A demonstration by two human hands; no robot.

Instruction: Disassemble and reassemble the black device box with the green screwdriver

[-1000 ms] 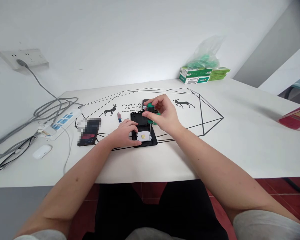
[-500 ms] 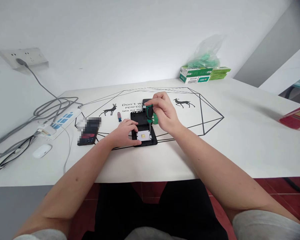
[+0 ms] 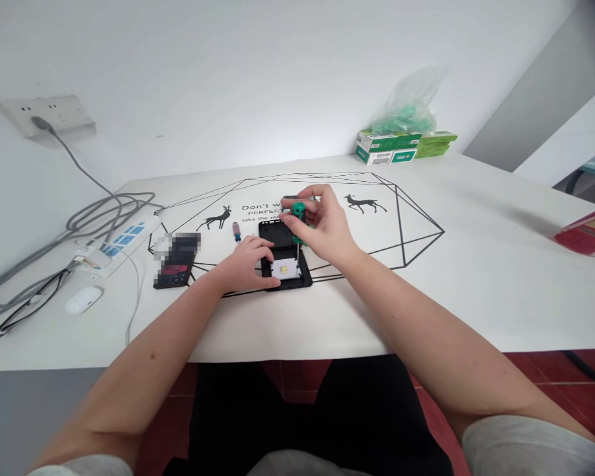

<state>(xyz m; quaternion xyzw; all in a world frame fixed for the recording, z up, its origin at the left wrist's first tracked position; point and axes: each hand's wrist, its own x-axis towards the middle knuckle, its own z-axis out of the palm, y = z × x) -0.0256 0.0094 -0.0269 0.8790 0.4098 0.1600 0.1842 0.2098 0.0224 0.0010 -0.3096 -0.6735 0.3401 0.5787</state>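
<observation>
A black case (image 3: 303, 269) lies open on the table, with a white plate (image 3: 279, 268) bearing a small gold square inside it. My left hand (image 3: 248, 263) grips the left side of the case, thumb at its front edge and fingers at its back. My right hand (image 3: 322, 225) has its fingers around a green and black screwdriver (image 3: 299, 210), which stands upright with its shaft down at the right side of the plate. Behind the case sits a black part (image 3: 274, 234), and something dark is mostly hidden behind my right fingers.
A small screwdriver (image 3: 237, 231) lies behind my left hand. To the left are a phone (image 3: 177, 260), a power strip (image 3: 125, 243), cables, glasses (image 3: 32, 302) and a white case (image 3: 84, 299). Green boxes (image 3: 389, 142) stand at the back; a red box (image 3: 589, 235) is far right.
My right hand's fingers have shifted around the screwdriver handle, with the thumb now lower and extended across it. The green end of the handle now shows. My left hand has not moved.
</observation>
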